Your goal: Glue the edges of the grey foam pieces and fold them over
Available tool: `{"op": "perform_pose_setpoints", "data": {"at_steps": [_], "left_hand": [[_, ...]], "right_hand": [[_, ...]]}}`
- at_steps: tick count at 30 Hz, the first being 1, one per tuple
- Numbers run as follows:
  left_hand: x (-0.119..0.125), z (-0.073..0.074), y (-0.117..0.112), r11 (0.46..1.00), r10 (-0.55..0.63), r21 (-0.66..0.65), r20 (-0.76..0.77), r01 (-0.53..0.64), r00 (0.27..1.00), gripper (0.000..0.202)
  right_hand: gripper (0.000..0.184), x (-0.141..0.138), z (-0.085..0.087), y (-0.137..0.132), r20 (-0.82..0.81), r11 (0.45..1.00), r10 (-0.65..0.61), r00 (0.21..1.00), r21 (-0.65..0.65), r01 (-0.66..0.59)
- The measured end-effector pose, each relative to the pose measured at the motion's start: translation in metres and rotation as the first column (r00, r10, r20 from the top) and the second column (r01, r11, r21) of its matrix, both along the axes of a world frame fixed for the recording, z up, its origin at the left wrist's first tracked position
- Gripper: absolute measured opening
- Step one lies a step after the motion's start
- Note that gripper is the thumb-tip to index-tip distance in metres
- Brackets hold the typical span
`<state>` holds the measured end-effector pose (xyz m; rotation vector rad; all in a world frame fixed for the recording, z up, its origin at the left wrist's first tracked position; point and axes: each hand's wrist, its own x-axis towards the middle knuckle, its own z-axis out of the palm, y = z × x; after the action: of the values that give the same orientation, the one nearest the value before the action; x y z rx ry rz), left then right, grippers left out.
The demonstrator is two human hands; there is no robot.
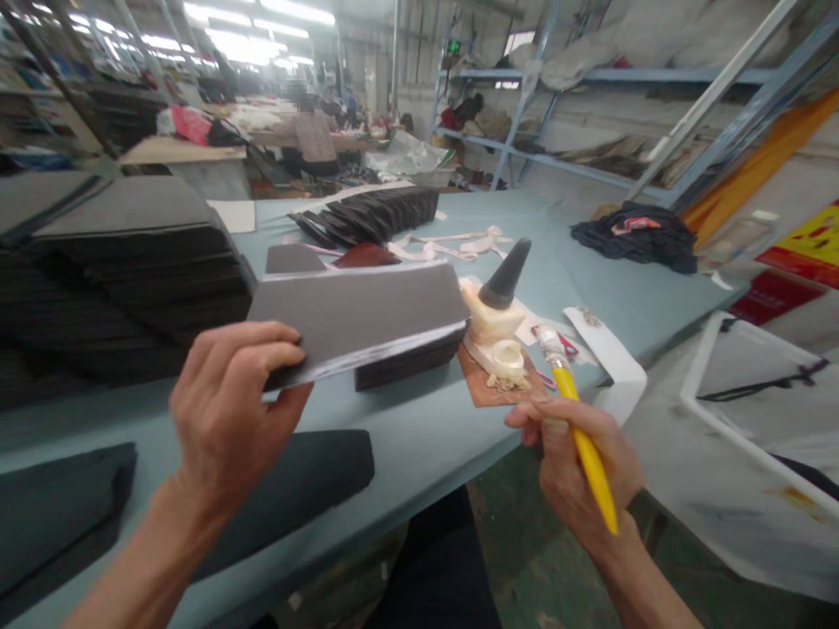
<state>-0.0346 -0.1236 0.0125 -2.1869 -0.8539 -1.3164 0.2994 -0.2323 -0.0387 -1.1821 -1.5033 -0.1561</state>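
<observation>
While the left hand pinches the near end of a layered grey panel between thumb and fingers, the panel's far end lies tilted over a stack of dark panels on the pale blue desk. The right hand is curled closely around a yellow-handled brush, with the whitish brush tip angled up just beside a brown pad. That pad carries a crusted white block topped by a dark cone.
</observation>
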Motion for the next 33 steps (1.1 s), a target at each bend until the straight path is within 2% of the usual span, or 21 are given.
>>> {"op": "perform_pose_setpoints", "data": {"at_steps": [4, 7, 11, 15, 18, 21, 24, 27, 31, 33], "left_hand": [[-0.042, -0.034, -0.042, 0.996, 0.089, 0.006, 0.027, -0.089, 0.996, 0.024], [-0.067, -0.057, -0.070, 0.993, 0.115, -0.010, 0.022, -0.115, 0.993, 0.024], [-0.092, -0.075, -0.100, 0.984, 0.141, -0.113, 0.025, -0.137, 0.990, 0.020], [-0.107, -0.082, -0.120, 0.970, 0.157, -0.197, 0.058, -0.143, 0.986, 0.014], [-0.112, -0.082, -0.129, 0.961, 0.158, -0.242, 0.094, -0.132, 0.983, 0.015], [-0.112, -0.083, -0.134, 0.968, 0.130, -0.227, 0.089, -0.108, 0.987, 0.017], [-0.110, -0.084, -0.135, 0.976, 0.098, -0.201, 0.068, -0.083, 0.993, 0.019], [-0.108, -0.086, -0.139, 0.974, 0.100, -0.210, 0.095, -0.078, 0.990, 0.019], [-0.109, -0.093, -0.148, 0.957, 0.143, -0.279, 0.195, -0.085, 0.970, 0.026], [-0.113, -0.100, -0.152, 0.941, 0.216, -0.318, 0.307, -0.114, 0.927, 0.038]], "right_hand": [[0.007, -0.011, 0.005, 0.011, 0.271, 0.990, 0.024, 0.962, 0.130, -0.061], [0.014, -0.027, 0.007, 0.014, 0.328, 0.976, 0.095, 0.940, 0.155, -0.153], [0.017, -0.052, -0.001, 0.012, 0.354, 0.964, 0.193, 0.915, 0.103, -0.244], [0.018, -0.077, -0.010, 0.014, 0.317, 0.915, 0.356, 0.879, 0.073, -0.397], [0.018, -0.092, -0.009, 0.017, 0.365, 0.872, 0.424, 0.829, 0.083, -0.483], [0.012, -0.103, -0.006, 0.022, 0.445, 0.832, 0.465, 0.765, 0.075, -0.550], [0.018, -0.107, -0.003, 0.025, 0.484, 0.792, 0.536, 0.692, -0.004, -0.611], [0.020, -0.107, 0.000, 0.025, 0.485, 0.774, 0.579, 0.656, -0.076, -0.628], [0.018, -0.106, 0.008, 0.021, 0.426, 0.742, 0.626, 0.653, -0.068, -0.668], [0.012, -0.106, 0.011, 0.017, 0.257, 0.779, 0.625, 0.737, -0.144, -0.610]]}}
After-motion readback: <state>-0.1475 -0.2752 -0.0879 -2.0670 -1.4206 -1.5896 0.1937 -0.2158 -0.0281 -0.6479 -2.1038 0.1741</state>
